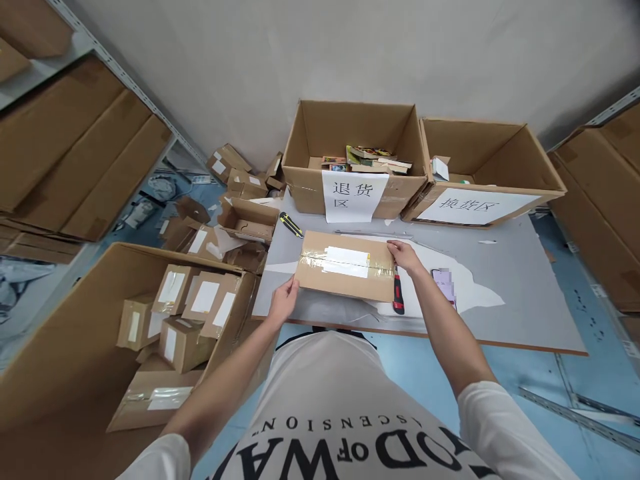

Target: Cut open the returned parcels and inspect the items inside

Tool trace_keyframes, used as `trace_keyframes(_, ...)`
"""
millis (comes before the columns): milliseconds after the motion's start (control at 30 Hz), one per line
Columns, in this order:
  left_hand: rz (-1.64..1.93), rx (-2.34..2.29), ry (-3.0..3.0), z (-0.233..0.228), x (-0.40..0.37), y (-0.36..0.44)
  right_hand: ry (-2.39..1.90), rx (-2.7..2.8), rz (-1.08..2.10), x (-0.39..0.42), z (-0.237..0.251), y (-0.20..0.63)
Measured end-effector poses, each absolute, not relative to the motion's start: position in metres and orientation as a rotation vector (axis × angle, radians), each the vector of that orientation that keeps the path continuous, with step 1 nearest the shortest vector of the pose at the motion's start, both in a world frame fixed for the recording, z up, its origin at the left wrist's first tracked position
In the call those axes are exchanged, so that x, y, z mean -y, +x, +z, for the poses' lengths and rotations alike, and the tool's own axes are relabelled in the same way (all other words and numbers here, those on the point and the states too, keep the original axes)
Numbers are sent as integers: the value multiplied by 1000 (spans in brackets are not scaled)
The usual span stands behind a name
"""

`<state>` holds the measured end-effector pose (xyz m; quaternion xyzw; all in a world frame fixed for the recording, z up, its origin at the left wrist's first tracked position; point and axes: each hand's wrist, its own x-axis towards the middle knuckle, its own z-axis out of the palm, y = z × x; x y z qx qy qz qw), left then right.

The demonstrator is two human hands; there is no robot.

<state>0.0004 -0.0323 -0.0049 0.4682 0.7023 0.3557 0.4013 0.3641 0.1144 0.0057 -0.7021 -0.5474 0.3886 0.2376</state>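
Observation:
A flat taped cardboard box [345, 280] with a white label is held over the near side of the grey table [520, 293]. My left hand [285, 299] grips its lower left corner, fingers closed on the edge. At its upper right corner, my right hand [404, 256] pinches the other end. A red and black utility knife [399, 293] lies beside the box's right end, partly covered. Left of the box's top edge rests a yellow and black utility knife [291, 225].
An open carton with books [305, 190] stands at the table's back, beside another labelled open carton [505, 175]. A phone [443, 283] lies on the right. At left, a large carton [60, 373] holds several taped parcels [186, 343]; opened boxes [247, 220] pile behind it.

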Motion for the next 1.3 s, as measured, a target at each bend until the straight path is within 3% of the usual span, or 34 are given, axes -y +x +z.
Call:
trace_keyframes(433, 907, -1715, 1233, -15, 28, -1, -2053, 1454, 786, -91, 7, 344)
trace_keyframes(633, 942, -1696, 1240, -17, 30, -5, -1863, 1262, 930, -73, 2, 354)
trace_keyframes(800, 934, -1531, 1275, -36, 33, -25, -1658, 902, 1083, 5, -29, 363)
trace_keyframes(967, 815, -1504, 1442, -51, 27, -34, -1720, 968, 1232, 71, -62, 358)
trace_keyframes(1300, 865, -1484, 1234, -79, 20, -15, -1711, 1125, 1197, 58, -65, 332)
